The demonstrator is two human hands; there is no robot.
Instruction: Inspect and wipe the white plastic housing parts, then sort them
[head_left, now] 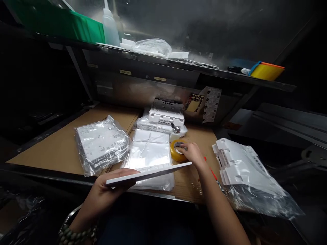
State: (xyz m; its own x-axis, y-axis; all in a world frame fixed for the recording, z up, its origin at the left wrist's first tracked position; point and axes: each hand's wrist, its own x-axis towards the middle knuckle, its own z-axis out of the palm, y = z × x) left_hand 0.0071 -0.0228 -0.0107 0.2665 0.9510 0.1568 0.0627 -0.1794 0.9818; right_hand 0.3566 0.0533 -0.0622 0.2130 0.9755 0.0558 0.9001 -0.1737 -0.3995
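Observation:
My left hand (108, 187) grips one end of a thin white plastic panel (150, 172), held edge-on and slightly tilted above the front of the bench. My right hand (192, 153) is at a roll of yellow packing tape (177, 151), its fingers curled over the right side of the ring and into the hole. Under the panel lies a stack of clear plastic bags (150, 148). Just behind the tape stands a small white pump bottle (175, 133) with a metal top. A red-handled tool (213, 174) is partly hidden by my right forearm.
Bagged white panels (102, 141) lie at left, and more, partly bagged panels (240, 163) at right. White slotted parts (166, 114) are stacked at the back. The overhead shelf (143, 58) carries a green bin (76, 29), a squeeze bottle (110, 27) and a yellow box (267, 70).

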